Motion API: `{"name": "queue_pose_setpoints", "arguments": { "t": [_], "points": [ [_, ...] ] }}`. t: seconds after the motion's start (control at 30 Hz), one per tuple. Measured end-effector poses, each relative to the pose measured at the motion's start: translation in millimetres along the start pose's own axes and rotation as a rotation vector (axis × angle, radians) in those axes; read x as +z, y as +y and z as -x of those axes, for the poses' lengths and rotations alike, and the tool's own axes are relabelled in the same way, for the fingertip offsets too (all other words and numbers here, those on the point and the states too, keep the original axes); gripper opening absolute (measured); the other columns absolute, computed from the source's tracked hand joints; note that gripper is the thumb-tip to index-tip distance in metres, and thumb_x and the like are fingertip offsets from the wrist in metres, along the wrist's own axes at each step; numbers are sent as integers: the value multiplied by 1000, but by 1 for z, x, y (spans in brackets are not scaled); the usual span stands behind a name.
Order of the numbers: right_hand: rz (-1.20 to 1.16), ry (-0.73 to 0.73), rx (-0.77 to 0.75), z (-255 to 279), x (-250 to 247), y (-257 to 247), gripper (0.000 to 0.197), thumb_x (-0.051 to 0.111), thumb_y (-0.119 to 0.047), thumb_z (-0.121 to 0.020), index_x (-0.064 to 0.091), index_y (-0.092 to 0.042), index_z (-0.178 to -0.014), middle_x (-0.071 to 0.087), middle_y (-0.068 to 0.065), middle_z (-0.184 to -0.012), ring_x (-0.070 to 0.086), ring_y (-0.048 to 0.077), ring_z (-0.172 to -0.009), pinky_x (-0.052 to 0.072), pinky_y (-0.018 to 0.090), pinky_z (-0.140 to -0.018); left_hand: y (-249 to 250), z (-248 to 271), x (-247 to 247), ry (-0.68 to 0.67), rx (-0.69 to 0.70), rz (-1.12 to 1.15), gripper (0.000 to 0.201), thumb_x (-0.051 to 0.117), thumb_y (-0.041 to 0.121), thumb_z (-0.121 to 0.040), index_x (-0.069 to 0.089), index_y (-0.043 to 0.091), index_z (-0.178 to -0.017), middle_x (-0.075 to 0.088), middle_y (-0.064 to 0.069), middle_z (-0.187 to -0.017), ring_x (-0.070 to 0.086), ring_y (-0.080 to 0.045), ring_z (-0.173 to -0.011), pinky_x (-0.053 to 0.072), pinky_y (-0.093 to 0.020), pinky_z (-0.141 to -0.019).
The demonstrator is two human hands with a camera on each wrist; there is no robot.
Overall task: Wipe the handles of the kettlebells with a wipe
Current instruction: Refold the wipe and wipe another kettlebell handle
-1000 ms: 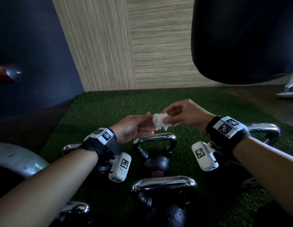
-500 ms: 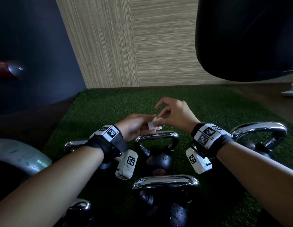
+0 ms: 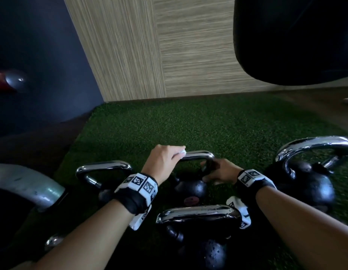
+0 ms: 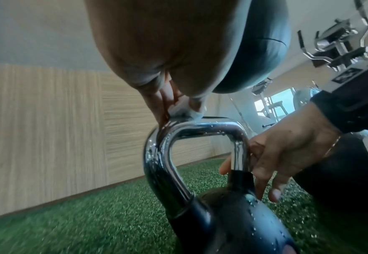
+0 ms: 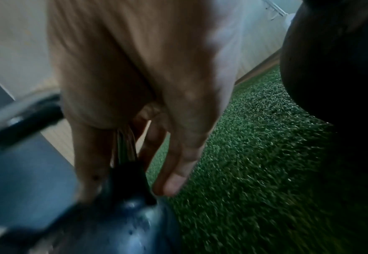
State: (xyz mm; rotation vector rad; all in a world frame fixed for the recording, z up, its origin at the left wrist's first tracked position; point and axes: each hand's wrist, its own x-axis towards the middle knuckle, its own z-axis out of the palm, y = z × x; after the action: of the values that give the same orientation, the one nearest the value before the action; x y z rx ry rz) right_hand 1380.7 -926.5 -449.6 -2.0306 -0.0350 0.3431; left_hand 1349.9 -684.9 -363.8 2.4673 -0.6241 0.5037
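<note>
We are pressing the wipe point(image 3: 182, 152) onto the top bar of the middle kettlebell's handle point(image 3: 198, 154), near its left bend, with our left hand point(image 3: 163, 160); its fingers point(image 4: 168, 96) are curling round the small white wad and pinching it against the chrome. Our right hand point(image 3: 219, 172) is steadying the same kettlebell point(image 3: 190, 189), with its fingers point(image 4: 263, 173) wrapping loosely about the right post of the handle where it meets the black body. This kettlebell is standing on the green turf point(image 3: 188, 123), in the middle of the group and on its far side.

We are judging the wiping as only just starting: droplets are still sitting on this handle and on the ball. The near kettlebell's handle point(image 3: 198, 212), also beaded with drops, the left one point(image 3: 105, 166) and the large right one point(image 3: 315, 144) are standing untouched for now, so most of the job is remaining, and we cannot tell whether any of them is already clean.
</note>
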Motion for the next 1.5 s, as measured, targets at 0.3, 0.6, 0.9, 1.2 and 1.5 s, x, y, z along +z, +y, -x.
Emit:
{"name": "queue_pose_setpoints", "arguments": {
  "t": [0.3,0.6,0.9,1.2,1.5],
  "points": [
    [-104,82,-106,-7,18,27,40,92,-10,-70,72,-29,-98,76,-4,-88,68,10,-77,51,20,-55,-23,16,2,115,-98,114,25,66,30,-97,76,21,-118,76,8,-113,69,5,-99,50,-9,-93],
    [-79,131,-157,-12,21,41,48,96,-42,-52,76,-41,-95,80,-8,-97,74,12,-99,55,46,-102,-49,33,16,233,-214,214,26,59,20,-102,73,15,-123,75,3,-117,69,-5,-107,38,6,-84],
    [-133,109,-164,-9,23,42,61,95,-59,-42,76,-41,-97,79,-9,-103,73,13,-105,54,48,-103,-69,48,32,140,-577,717,30,58,13,-102,66,11,-131,72,-5,-121,70,-10,-103,60,-27,-86],
    [-87,123,-168,-11,21,45,58,94,-57,-46,76,-42,-99,79,-12,-101,73,9,-102,54,45,-103,-65,69,54,130,-701,986,22,63,0,-95,73,13,-108,73,-2,-108,71,-16,-97,61,-20,-73],
    [-24,128,-145,-4,18,39,53,95,-47,-53,76,-39,-102,79,-13,-98,73,5,-100,53,36,-101,-67,74,60,-6,-568,734,18,74,29,-91,81,14,-83,80,-3,-83,76,-14,-86,62,-32,-85]
  ]
}}
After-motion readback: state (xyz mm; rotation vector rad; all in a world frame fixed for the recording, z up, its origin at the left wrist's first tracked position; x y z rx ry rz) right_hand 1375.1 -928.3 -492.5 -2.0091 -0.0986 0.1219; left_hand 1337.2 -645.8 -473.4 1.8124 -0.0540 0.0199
